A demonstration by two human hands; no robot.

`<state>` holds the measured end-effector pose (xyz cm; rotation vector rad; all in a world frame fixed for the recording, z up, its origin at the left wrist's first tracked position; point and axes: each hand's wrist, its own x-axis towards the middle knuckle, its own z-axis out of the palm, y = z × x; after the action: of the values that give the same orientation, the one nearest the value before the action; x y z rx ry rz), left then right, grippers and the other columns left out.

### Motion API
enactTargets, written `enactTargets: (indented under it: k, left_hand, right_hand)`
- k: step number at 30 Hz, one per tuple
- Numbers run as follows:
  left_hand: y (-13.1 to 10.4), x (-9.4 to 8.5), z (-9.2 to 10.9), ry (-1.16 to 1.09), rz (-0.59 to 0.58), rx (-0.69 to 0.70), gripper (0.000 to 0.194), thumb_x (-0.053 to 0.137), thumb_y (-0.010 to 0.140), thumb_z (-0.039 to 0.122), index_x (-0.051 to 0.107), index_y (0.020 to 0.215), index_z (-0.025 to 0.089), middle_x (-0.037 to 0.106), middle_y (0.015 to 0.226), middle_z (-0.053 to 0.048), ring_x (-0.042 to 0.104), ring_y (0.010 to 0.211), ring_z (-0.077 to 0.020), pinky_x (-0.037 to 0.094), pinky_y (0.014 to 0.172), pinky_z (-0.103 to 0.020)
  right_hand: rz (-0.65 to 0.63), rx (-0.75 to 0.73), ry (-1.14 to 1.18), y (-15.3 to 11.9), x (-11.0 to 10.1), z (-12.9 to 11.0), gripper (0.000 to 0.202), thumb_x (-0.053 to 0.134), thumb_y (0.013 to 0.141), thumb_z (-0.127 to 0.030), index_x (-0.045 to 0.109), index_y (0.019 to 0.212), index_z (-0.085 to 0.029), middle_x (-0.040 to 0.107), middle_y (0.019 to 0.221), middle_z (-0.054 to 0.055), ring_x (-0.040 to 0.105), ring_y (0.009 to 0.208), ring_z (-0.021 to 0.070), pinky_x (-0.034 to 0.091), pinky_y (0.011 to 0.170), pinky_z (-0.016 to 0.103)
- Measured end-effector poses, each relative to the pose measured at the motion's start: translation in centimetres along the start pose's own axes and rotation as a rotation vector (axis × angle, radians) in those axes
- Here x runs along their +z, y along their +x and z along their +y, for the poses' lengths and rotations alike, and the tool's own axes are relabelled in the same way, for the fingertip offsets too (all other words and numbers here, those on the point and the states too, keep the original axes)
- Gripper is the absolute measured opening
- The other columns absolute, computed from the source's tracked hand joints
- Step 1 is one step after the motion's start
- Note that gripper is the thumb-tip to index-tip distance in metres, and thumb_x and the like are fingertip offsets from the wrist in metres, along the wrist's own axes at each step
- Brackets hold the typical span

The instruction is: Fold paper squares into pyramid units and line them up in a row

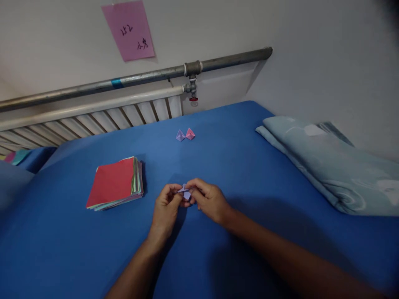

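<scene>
Between my two hands is a small folded piece of lilac origami paper (187,194), held just above the blue sheet. My left hand (167,203) pinches its left side with thumb and fingers. From the right, my right hand (208,198) grips the other side, its fingertips close to those of the left. The fingers cover part of the folds. Farther back lie two small folded paper pieces side by side, a lilac one (180,135) and a pink one (190,133).
A stack of coloured paper (114,182), red on top, lies left of my hands. At the right is a folded pale-green blanket (324,162). Beyond the blue sheet (230,166) stand a white radiator (124,116) and a metal pipe (149,75) with a red-handled valve (193,99).
</scene>
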<state>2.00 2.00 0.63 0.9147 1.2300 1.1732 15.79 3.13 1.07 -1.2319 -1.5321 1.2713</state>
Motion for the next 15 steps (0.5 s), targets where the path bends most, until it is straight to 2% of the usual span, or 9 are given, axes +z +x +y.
enactTargets:
  k: [3, 6, 9, 11, 15]
  left_hand:
    - [-0.1, -0.2, 0.5, -0.124, -0.009, -0.094, 0.024, 0.072, 0.067, 0.025, 0.059, 0.086, 0.017, 0.067, 0.07, 0.002, 0.064, 0.06, -0.0115, 0.053, 0.062, -0.026]
    - [-0.3, -0.5, 1.1, -0.213, -0.055, -0.163, 0.025, 0.073, 0.067, 0.027, 0.061, 0.085, 0.016, 0.069, 0.073, 0.0, 0.066, 0.065, -0.0132, 0.055, 0.066, -0.027]
    - [-0.4, -0.5, 1.4, -0.225, -0.068, -0.153, 0.027, 0.078, 0.064, 0.027, 0.062, 0.083, 0.016, 0.07, 0.077, -0.001, 0.066, 0.066, -0.0128, 0.054, 0.065, -0.027]
    - [-0.4, -0.5, 1.3, -0.209, -0.065, -0.103, 0.031, 0.082, 0.06, 0.024, 0.062, 0.082, 0.016, 0.069, 0.075, 0.001, 0.064, 0.063, -0.0108, 0.052, 0.064, -0.025]
    - [-0.3, -0.6, 1.1, -0.166, -0.075, -0.033, 0.035, 0.083, 0.059, 0.024, 0.061, 0.085, 0.018, 0.068, 0.07, 0.003, 0.062, 0.06, -0.0096, 0.051, 0.063, -0.024]
  right_hand:
    - [-0.008, -0.062, 0.046, 0.0, -0.2, 0.2, 0.021, 0.043, 0.085, -0.017, 0.063, 0.087, -0.022, 0.061, 0.073, -0.002, 0.058, 0.059, 0.0088, 0.045, 0.053, 0.02]
    - [0.006, -0.185, -0.013, -0.1, -0.4, 0.5, 0.022, 0.043, 0.085, -0.017, 0.065, 0.088, -0.022, 0.062, 0.08, 0.0, 0.059, 0.064, 0.0097, 0.047, 0.056, 0.022]
    - [-0.012, -0.277, -0.098, -0.3, -0.7, 0.7, 0.024, 0.043, 0.084, -0.014, 0.066, 0.088, -0.022, 0.062, 0.082, 0.002, 0.059, 0.066, 0.0105, 0.047, 0.059, 0.024]
    - [-0.023, -0.259, -0.075, -0.5, -0.8, 0.4, 0.022, 0.043, 0.084, -0.015, 0.064, 0.089, -0.021, 0.061, 0.079, 0.001, 0.057, 0.062, 0.0102, 0.047, 0.058, 0.024]
    - [-0.044, -0.055, 0.139, -0.5, -0.6, -0.3, 0.013, 0.048, 0.084, -0.022, 0.055, 0.095, -0.021, 0.06, 0.069, -0.002, 0.055, 0.054, 0.0091, 0.046, 0.053, 0.023]
